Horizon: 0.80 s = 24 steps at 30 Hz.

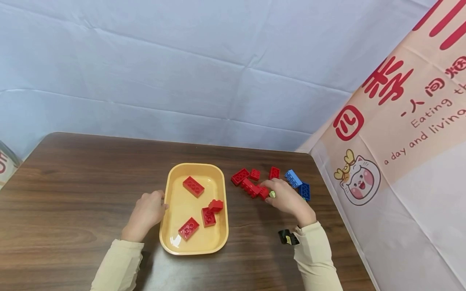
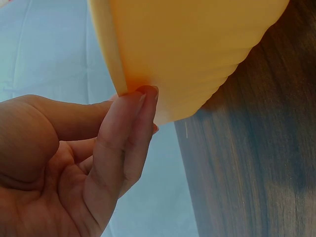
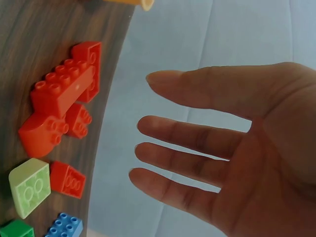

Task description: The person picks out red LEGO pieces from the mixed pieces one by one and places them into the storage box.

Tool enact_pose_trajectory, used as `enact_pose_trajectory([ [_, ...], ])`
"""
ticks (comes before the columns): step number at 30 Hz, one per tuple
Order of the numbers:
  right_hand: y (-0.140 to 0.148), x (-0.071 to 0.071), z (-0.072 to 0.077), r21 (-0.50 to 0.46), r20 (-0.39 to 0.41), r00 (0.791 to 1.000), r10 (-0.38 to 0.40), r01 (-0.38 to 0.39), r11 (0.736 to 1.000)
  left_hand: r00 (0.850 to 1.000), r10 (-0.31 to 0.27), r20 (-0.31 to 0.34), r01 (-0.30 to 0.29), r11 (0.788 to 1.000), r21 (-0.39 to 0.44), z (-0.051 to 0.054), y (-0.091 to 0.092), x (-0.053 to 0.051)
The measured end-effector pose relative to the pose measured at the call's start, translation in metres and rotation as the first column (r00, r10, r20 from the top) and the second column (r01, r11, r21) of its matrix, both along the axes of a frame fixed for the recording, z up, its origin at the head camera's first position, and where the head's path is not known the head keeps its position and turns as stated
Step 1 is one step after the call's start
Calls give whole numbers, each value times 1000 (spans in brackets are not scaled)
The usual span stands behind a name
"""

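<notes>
My left hand [image 1: 145,212] pinches the rim of the yellow tray [image 1: 182,206] on its left side, in the lower centre of the head view. My right hand [image 1: 285,196], right of centre, holds nothing: the fingers are extended with the thumb wide of them, near a rounded red block [image 3: 42,136] and a pale green block [image 3: 30,187]; whether they touch, I can't tell. I judge the step in hand as steadying the tray while reaching among loose blocks; taking one would call for bringing thumb and fingers to either side of it and closing. Farther out, a light blue block [image 1: 293,178] and a dark blue block [image 1: 304,191] lie right of that hand; four red bricks [image 1: 193,186] lie inside the tray.
</notes>
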State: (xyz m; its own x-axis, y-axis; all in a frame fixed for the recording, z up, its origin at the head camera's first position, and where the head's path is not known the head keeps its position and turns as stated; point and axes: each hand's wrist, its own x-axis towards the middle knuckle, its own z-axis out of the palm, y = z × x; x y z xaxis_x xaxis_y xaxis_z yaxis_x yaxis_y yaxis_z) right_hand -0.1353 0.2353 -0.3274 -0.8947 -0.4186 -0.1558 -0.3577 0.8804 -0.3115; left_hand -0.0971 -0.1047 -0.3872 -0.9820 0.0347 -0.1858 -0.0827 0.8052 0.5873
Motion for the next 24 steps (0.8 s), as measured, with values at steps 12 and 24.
enact_pose_trajectory([
  [12, 5, -2, -6, -16, 25, 999, -36, 37, 999, 1000, 9, 4, -9, 1000, -10, -1, 0, 0],
  [24, 11, -11, -17, -32, 39, 999, -27, 28, 999, 1000, 10, 1, -10, 1000, -11, -2, 1, 0],
])
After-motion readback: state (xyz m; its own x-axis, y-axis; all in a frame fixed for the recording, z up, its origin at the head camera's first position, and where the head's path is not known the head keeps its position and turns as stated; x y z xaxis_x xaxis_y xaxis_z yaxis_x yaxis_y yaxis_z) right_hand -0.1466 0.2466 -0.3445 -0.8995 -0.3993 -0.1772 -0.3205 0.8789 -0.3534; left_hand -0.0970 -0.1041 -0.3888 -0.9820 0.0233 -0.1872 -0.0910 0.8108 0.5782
